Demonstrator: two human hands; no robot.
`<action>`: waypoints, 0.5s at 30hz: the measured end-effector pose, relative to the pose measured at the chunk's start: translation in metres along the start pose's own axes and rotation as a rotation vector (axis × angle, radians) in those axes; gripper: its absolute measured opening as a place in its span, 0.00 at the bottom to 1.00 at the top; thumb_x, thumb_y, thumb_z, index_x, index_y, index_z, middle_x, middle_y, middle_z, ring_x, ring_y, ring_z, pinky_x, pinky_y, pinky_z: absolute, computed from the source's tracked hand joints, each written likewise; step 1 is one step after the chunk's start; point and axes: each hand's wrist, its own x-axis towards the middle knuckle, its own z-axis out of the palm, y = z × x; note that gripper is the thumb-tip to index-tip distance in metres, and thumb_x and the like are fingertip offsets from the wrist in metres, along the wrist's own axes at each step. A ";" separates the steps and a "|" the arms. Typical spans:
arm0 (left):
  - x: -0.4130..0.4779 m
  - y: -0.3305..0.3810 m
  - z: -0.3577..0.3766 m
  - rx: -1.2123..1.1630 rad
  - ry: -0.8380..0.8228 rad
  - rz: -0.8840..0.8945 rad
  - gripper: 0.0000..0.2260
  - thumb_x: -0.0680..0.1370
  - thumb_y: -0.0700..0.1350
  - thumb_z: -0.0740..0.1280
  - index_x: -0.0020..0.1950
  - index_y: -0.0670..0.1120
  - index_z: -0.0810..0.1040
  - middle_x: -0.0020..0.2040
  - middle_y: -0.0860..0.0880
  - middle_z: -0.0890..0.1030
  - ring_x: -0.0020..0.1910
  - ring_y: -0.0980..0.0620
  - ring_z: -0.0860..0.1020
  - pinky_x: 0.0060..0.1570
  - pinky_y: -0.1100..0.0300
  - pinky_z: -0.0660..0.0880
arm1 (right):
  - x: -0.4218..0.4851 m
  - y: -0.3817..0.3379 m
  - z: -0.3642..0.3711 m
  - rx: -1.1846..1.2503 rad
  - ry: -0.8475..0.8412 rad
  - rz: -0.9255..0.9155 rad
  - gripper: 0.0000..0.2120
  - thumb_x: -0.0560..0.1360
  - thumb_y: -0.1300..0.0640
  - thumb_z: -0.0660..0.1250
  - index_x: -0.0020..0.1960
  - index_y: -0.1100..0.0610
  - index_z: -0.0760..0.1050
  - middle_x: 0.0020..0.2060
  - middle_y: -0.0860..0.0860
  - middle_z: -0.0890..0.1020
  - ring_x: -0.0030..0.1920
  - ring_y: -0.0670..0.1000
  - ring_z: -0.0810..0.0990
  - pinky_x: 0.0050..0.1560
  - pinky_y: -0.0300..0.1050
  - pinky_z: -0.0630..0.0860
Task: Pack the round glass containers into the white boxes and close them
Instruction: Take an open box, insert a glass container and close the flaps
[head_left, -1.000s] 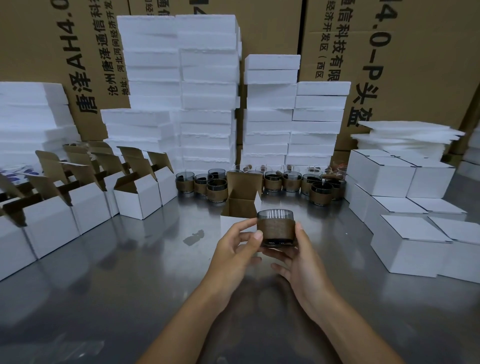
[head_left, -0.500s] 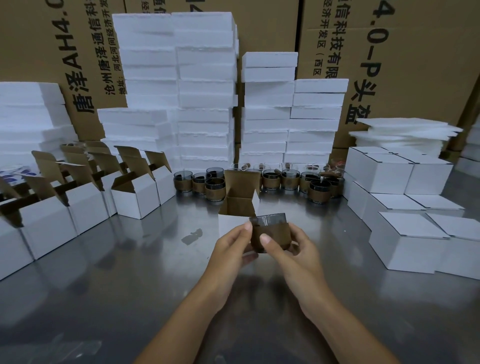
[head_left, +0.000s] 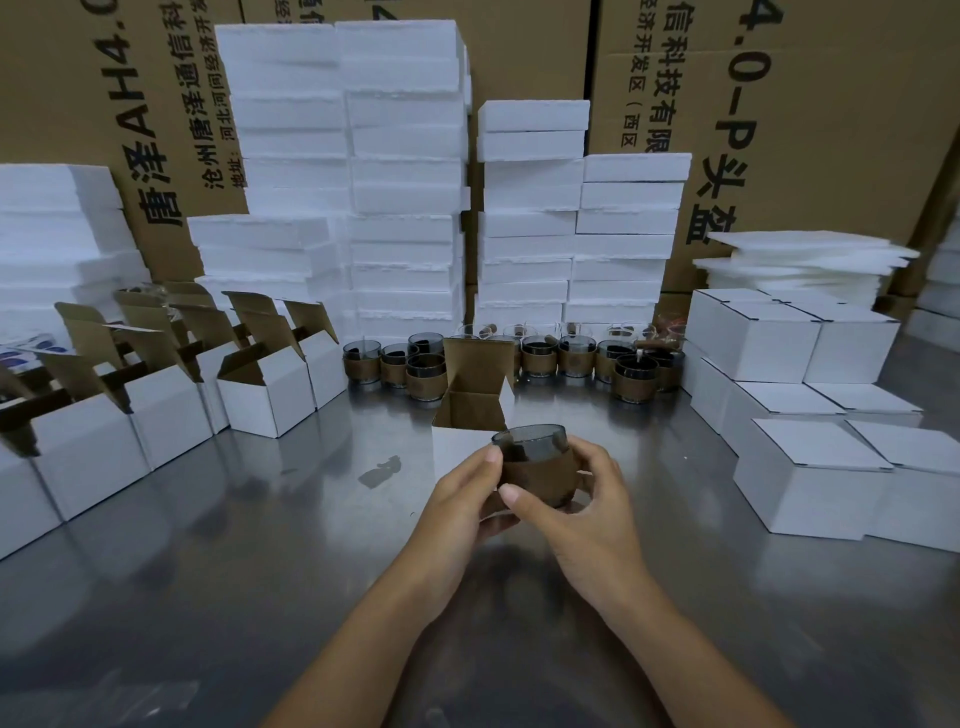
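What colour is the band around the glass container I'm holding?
Brown, wrapped around the smoky grey glass container; the head view shows it best.

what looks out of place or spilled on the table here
A small dark scrap or smear lies on the table, left of the open box; I can't tell which it is. Nothing else looks spilled or broken. The held jar looks intact.

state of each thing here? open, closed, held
jar: held in both hands
left hand: grips the jar
right hand: grips the jar
middle box: open, flap up
left boxes: open, flaps up
right boxes: closed
back jars: upright, unboxed
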 end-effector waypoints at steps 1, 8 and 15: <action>-0.001 0.001 0.000 0.008 -0.019 0.017 0.15 0.78 0.55 0.57 0.58 0.56 0.79 0.56 0.51 0.82 0.58 0.52 0.79 0.59 0.56 0.75 | 0.000 0.000 -0.001 -0.013 -0.007 -0.018 0.28 0.61 0.52 0.79 0.56 0.43 0.72 0.55 0.42 0.74 0.55 0.39 0.74 0.48 0.29 0.74; -0.001 0.004 -0.002 -0.017 0.001 0.119 0.14 0.78 0.51 0.61 0.62 0.56 0.77 0.58 0.53 0.81 0.59 0.54 0.78 0.52 0.62 0.76 | 0.004 0.002 -0.005 -0.186 -0.016 -0.173 0.31 0.60 0.58 0.80 0.58 0.43 0.71 0.55 0.39 0.76 0.56 0.35 0.72 0.52 0.21 0.63; -0.005 0.007 -0.001 0.025 0.029 0.184 0.20 0.70 0.43 0.67 0.60 0.56 0.77 0.51 0.57 0.83 0.55 0.55 0.80 0.57 0.59 0.74 | 0.004 0.005 -0.006 -0.255 0.002 -0.272 0.30 0.62 0.59 0.79 0.56 0.39 0.69 0.53 0.37 0.77 0.55 0.38 0.75 0.52 0.25 0.67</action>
